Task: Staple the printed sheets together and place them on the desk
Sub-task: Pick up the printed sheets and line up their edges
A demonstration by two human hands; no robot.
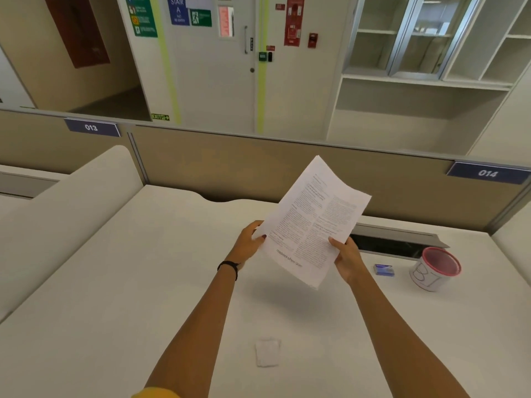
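Fingers (260, 238) of the left hand (248, 244) curl around the left edge of the printed sheets (311, 222), thumb on the printed face and the rest behind, closed in a pinch on the paper. Right hand (349, 258) grips the lower right edge of the same sheets in like manner, thumb (334, 242) on top. Both hands hold the sheets in the air above the desk (143, 282), tilted so the top corner points up and away toward the partition (230, 165); a soft shadow lies on the desk beneath them. Whether a staple joins the sheets cannot be told. A dark band (228, 267) circles the left wrist. To the right on the desk, well apart from the sheets, lies a small blue box (384, 270), and just beside it stands a white tub with a red rim (435, 268). Nearer the person, a small white slip (267, 353) lies flat on the desk.
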